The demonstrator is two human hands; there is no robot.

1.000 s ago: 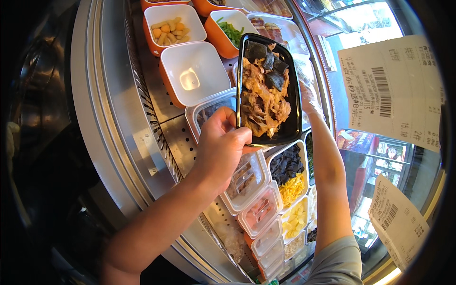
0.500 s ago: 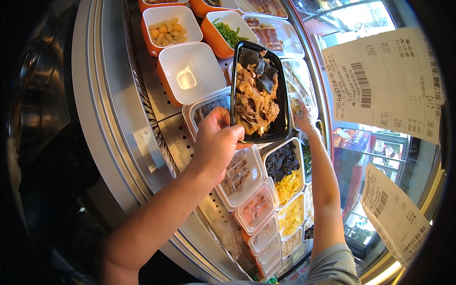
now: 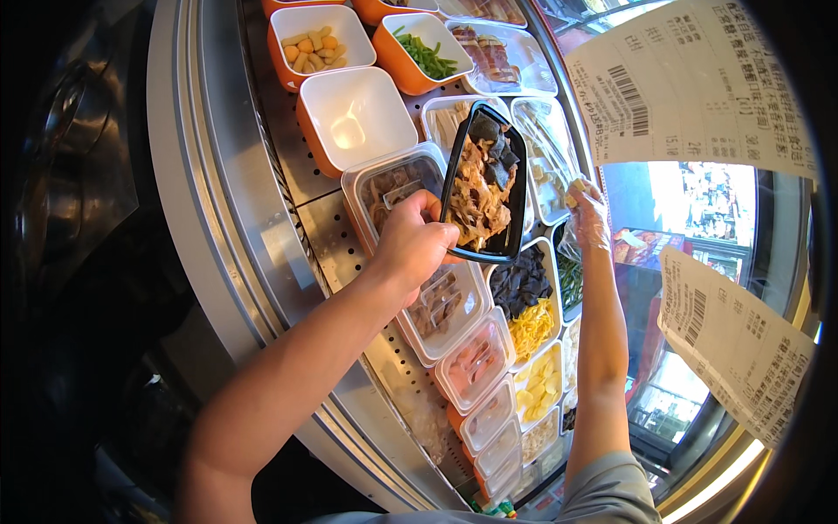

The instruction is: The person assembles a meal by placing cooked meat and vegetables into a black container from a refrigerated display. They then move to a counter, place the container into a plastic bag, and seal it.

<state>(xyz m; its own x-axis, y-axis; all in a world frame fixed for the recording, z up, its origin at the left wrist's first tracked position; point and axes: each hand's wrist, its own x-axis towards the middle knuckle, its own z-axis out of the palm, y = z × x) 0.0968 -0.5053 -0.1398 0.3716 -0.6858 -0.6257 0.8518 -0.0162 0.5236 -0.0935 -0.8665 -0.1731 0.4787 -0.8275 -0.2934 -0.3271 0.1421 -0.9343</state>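
Note:
My left hand (image 3: 414, 239) grips the near-left edge of a black plastic tray (image 3: 508, 242), held tilted above the food containers. In the tray lie shredded brownish food (image 3: 478, 188) and several black pieces (image 3: 497, 157). My right hand (image 3: 590, 215), in a clear plastic glove, is raised to the tray's right with its fingers closed. A small pale yellowish piece of food (image 3: 576, 190) shows at its fingertips. Nearest that hand is a clear-edged container (image 3: 543, 166) with pale contents, partly hidden by the tray.
An empty orange-and-white tub (image 3: 358, 122) stands left of the tray, with tubs of pale-orange pieces (image 3: 310, 51) and green vegetable (image 3: 426, 57) beyond. Nearer are black strips (image 3: 521, 281), yellow shreds (image 3: 531, 330) and lidded boxes (image 3: 473, 360). Paper receipts (image 3: 690, 87) hang at right, before the glass.
My right hand has risen out of the container beside the tray and moved right, now with a pale piece at its fingertips. The tray has tilted and shifted slightly right.

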